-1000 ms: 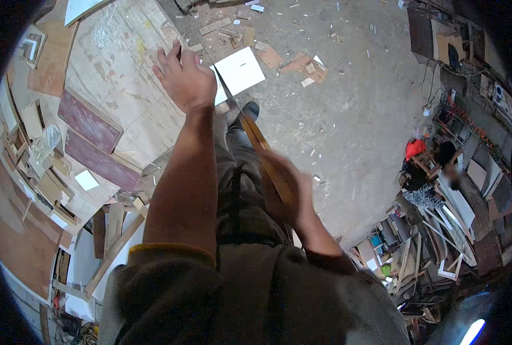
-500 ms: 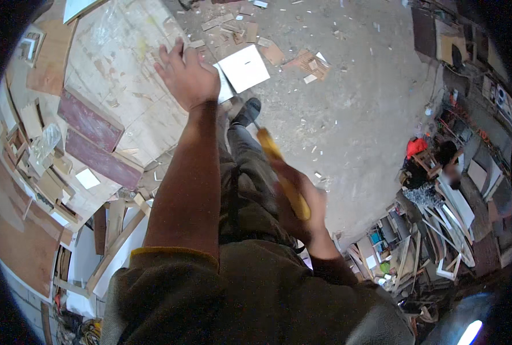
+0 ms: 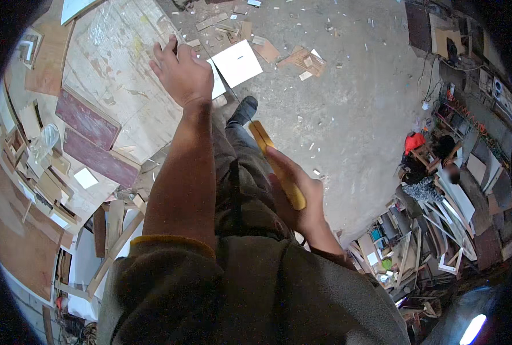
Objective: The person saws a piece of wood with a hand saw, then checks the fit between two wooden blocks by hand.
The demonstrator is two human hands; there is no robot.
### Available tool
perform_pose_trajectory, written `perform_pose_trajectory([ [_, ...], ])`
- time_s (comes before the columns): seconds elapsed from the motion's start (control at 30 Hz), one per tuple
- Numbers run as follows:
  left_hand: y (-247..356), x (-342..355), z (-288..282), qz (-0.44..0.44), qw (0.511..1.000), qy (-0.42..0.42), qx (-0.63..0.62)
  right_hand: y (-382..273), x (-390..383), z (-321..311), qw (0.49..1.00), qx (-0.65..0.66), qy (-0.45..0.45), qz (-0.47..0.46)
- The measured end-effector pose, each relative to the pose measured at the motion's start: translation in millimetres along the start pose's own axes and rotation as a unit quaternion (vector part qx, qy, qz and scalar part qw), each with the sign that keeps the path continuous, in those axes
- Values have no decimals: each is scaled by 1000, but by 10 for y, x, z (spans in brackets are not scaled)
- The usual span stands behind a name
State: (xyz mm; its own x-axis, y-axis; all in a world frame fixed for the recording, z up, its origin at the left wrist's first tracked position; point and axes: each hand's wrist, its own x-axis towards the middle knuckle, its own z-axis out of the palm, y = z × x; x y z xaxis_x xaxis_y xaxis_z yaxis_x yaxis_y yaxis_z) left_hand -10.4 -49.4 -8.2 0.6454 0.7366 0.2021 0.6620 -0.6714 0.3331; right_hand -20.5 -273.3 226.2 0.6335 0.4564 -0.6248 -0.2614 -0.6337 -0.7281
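Observation:
A saw with a straight yellow handle is gripped in my right hand, closed round the handle's lower part. Its thin dark blade slants up and left, crossing the white panel at the bench's edge. My left hand lies palm down with its fingers apart, beside the blade and over the panel's left part. Whether the palm presses on the panel cannot be told, since the hand hides that spot. The panel has a small dark slot.
A pale worn bench top spreads to the left, bearing maroon boards. Wood offcuts litter the concrete floor ahead. Stacked timber stands at lower left. At right, another person is bent beside long white strips.
The saw and my right hand have shifted slightly up and left, and the blade now shows across the panel. My left hand has barely moved.

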Motion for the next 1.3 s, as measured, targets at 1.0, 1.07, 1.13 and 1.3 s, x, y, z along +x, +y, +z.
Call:
perform_pose_trajectory([
  [1.0, 158, 108, -173, -8, 1000, -25, 1, -979, 258, -154, 997, -64, 39, -33],
  [1.07, 108, 107, -178, -4, 1000, -24, 4, -1049, 290, -151, 997, -69, 27, -11],
  [1.13, 67, 80, -181, -7, 1000, -26, 12, -1149, 253, -179, 997, -75, 16, 10],
  [1.3, 108, 74, -195, -13, 999, -32, 3, -1146, 175, -181, 996, -66, 18, 58],
])
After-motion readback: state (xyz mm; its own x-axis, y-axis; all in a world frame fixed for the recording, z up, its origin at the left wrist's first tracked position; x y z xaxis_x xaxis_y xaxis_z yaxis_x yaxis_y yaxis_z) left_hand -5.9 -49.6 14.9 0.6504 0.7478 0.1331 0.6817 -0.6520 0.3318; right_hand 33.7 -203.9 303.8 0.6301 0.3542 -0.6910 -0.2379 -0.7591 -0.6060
